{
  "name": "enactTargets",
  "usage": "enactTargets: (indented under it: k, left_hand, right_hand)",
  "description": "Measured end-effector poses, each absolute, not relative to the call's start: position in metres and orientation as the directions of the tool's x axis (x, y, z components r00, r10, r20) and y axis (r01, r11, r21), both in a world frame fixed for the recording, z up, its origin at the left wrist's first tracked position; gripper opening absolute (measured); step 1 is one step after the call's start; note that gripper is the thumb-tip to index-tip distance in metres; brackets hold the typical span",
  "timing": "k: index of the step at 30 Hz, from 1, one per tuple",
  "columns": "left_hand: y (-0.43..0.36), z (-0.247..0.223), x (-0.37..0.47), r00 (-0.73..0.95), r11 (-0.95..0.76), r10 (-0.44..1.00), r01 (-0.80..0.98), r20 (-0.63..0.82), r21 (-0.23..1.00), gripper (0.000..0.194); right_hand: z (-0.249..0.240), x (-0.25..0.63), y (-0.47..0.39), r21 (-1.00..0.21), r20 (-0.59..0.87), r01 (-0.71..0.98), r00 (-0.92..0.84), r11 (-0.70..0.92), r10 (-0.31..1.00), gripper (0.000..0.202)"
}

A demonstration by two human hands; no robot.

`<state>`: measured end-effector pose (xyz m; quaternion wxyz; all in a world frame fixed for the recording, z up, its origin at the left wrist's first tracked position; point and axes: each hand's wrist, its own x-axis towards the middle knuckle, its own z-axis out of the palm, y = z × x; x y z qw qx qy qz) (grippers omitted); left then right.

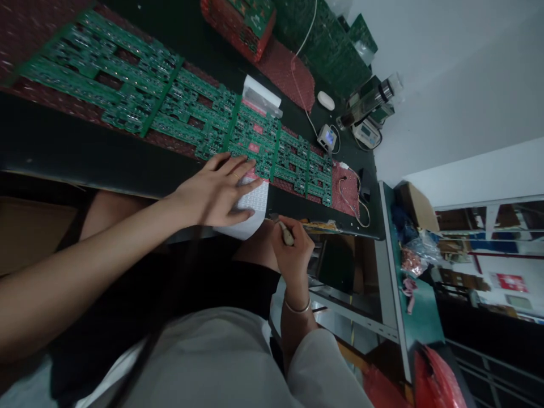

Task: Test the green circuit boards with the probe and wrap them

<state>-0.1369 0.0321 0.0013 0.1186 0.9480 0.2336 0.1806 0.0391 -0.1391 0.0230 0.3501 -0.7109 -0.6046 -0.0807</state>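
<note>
A row of green circuit boards (176, 110) lies across the dark table on red bubble wrap (346, 190). My left hand (216, 190) rests with spread fingers on a white printed sheet (255, 198), its fingertips at the lower edge of the boards. The sheet hangs over the table's front edge. To the right of it, my right hand (293, 243) is closed around a light-coloured tool handle (287, 234), held just off the table's front edge. The tool's tip is too small to make out. Above the boards, a curled white sheet (261, 93) shows its rolled end.
Behind the boards are a red-wrapped board stack (242, 25), a white oval object (326, 101), a small device with a lit screen (327, 137) and a glass bottle (369, 102). Cables (361, 207) lie at the table's right end. A green shelf (420, 317) stands farther right.
</note>
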Motion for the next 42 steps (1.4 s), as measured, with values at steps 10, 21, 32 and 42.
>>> enactTargets:
  k: [10,21,32,42]
  left_hand:
    - [0.038,-0.008,-0.135,0.838,-0.87,0.464,0.368,0.288,0.329,0.08]
    - [-0.053,-0.039,-0.127,0.832,-0.895,0.388,0.238,0.397,0.377,0.074]
    - [-0.008,-0.015,-0.197,0.233,-0.438,0.873,0.762,0.429,0.477,0.067]
    - [0.091,-0.005,-0.335,-0.232,0.042,0.887,0.902,0.399,0.43,0.096]
  right_hand:
    - [0.007,0.054,-0.138,-0.613,0.416,0.79,0.324,-0.001,0.85,0.032]
    - [0.018,0.214,-0.131,-0.686,0.433,0.69,0.643,-0.232,0.631,0.043]
    - [0.082,0.364,0.016,-0.365,0.334,0.763,0.643,-0.534,0.69,0.047]
    - [0.022,0.274,-0.043,-0.331,0.525,0.942,0.235,-0.057,0.818,0.065]
